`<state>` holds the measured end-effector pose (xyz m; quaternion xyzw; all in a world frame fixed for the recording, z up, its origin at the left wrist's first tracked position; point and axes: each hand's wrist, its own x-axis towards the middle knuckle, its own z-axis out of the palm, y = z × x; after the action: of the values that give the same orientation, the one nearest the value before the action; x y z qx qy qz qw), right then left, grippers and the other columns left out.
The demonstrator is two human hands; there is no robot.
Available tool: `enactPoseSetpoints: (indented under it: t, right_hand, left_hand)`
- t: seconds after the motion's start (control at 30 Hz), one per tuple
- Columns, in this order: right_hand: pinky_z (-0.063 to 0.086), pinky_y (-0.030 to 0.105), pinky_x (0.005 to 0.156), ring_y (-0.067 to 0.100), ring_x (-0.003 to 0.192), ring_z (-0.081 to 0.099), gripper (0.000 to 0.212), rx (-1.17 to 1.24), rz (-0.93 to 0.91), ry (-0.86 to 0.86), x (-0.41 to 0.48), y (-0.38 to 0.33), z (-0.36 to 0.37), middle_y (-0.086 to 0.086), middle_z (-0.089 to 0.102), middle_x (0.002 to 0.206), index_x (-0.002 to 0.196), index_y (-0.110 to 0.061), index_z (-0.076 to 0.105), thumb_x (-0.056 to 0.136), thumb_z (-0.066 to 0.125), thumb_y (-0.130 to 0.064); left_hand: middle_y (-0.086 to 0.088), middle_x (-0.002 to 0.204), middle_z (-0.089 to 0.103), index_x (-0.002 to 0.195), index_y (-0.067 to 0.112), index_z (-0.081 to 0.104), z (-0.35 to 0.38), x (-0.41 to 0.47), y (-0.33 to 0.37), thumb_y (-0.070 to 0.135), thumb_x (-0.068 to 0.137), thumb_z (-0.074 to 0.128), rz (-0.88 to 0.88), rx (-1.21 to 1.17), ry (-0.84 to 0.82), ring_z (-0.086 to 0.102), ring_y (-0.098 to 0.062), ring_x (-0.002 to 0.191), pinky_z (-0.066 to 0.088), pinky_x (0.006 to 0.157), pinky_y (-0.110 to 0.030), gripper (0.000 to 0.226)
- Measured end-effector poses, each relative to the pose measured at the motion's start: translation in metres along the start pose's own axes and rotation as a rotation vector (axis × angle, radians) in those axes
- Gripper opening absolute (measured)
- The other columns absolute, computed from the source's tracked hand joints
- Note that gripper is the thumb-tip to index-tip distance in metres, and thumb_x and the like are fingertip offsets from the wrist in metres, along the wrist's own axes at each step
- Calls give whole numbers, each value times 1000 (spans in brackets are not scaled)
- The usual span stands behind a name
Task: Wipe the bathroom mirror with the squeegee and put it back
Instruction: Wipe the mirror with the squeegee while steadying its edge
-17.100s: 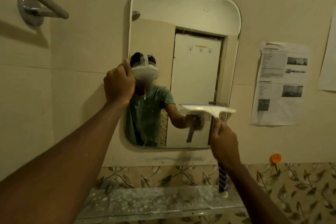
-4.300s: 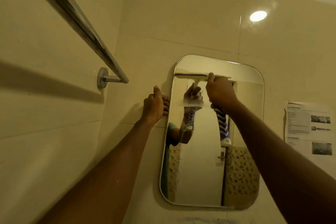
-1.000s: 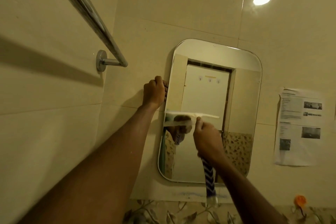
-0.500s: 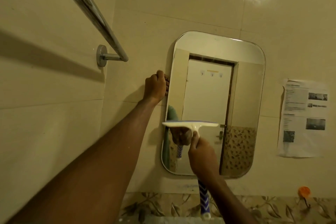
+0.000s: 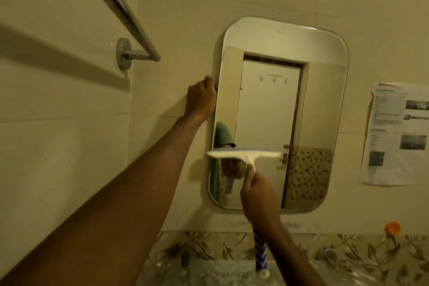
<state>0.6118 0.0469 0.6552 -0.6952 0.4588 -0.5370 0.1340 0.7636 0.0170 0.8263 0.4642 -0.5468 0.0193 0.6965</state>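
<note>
A rounded rectangular mirror (image 5: 322, 104) hangs on the tiled wall ahead. My left hand (image 5: 201, 100) grips its left edge about halfway up. My right hand (image 5: 257, 197) is closed around the squeegee (image 5: 243, 154) just below its white head. The head lies level across the mirror's lower left part, its left tip past the mirror's edge. The blue and white striped handle (image 5: 260, 255) hangs down below my wrist. Whether the blade touches the glass I cannot tell.
A chrome towel bar (image 5: 116, 4) juts out from the wall at upper left. A printed paper sheet (image 5: 399, 132) is stuck to the wall right of the mirror. An orange knob (image 5: 392, 227) sits low right. A speckled ledge (image 5: 204, 271) runs below.
My right hand has drawn the squeegee down the left part of the mirror, from mid height to the lower part. My left hand has stayed on the mirror's edge.
</note>
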Motion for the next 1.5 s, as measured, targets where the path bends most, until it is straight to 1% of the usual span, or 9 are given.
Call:
enactPoseSetpoints:
  t: [0.1,0.17,0.23,0.37,0.67,0.9,1.03,1.23,1.5]
  right_hand:
    - [30,12,40,3,47,47,40,-122,90,-71,-31,23,14,-7,52,59,77,-22,54,102,28,-39]
    - [32,13,39,3,47,46,41,-129,82,-84,-34,22,11,-7,52,58,76,-21,54,103,28,-38]
    - [36,11,39,3,45,43,42,-65,14,-43,-22,7,0,-6,50,56,72,-21,53,103,29,-36]
    - [32,9,39,3,48,47,42,11,-107,82,20,-24,-21,-7,53,58,72,-21,53,104,31,-35]
    - [40,20,41,7,45,50,42,-119,35,-58,-44,50,21,-3,56,57,73,-22,54,103,28,-39]
    - [33,10,36,3,46,44,42,-96,-7,-17,-15,18,-3,-7,50,56,74,-18,52,104,28,-35]
    - [28,10,41,2,50,47,39,-69,-51,19,0,7,-7,-9,50,59,77,-19,53,104,29,-33]
    - [39,21,40,6,43,47,43,-139,87,-65,-64,63,30,-4,54,55,72,-19,55,103,31,-36]
    - [30,14,35,9,43,42,45,-87,13,9,-34,32,12,-1,49,52,66,-21,48,105,29,-33]
  left_hand:
    - [-20,85,64,83,5,59,1,-2,-4,27,103,26,19,51,-35,63,-30,79,56,80,-43,44]
    - [-2,65,53,70,14,52,4,-11,-12,28,104,27,40,110,-31,53,-15,62,48,66,-35,45]
    - [-1,61,50,74,9,55,5,-26,-21,28,103,29,43,134,-25,53,-19,59,43,57,-34,44]
    - [-11,68,57,70,6,57,6,-37,-33,32,102,31,-20,74,19,61,-37,69,54,63,-44,49]
    - [-22,84,69,84,2,66,7,-35,-43,47,94,25,-82,82,35,66,-36,83,55,81,-51,63]
    - [-22,82,69,79,1,66,7,-46,-46,43,97,27,-128,74,35,66,-36,79,56,77,-50,59]
    - [-23,80,69,79,0,65,7,-46,-46,38,98,28,-120,67,46,66,-35,77,57,76,-50,57]
    - [-22,77,69,78,-3,66,9,-45,-51,41,95,29,-113,35,39,68,-34,75,57,73,-51,60]
    - [-24,81,69,81,-4,67,8,-47,-48,35,97,29,-103,61,45,68,-34,76,58,71,-50,57]
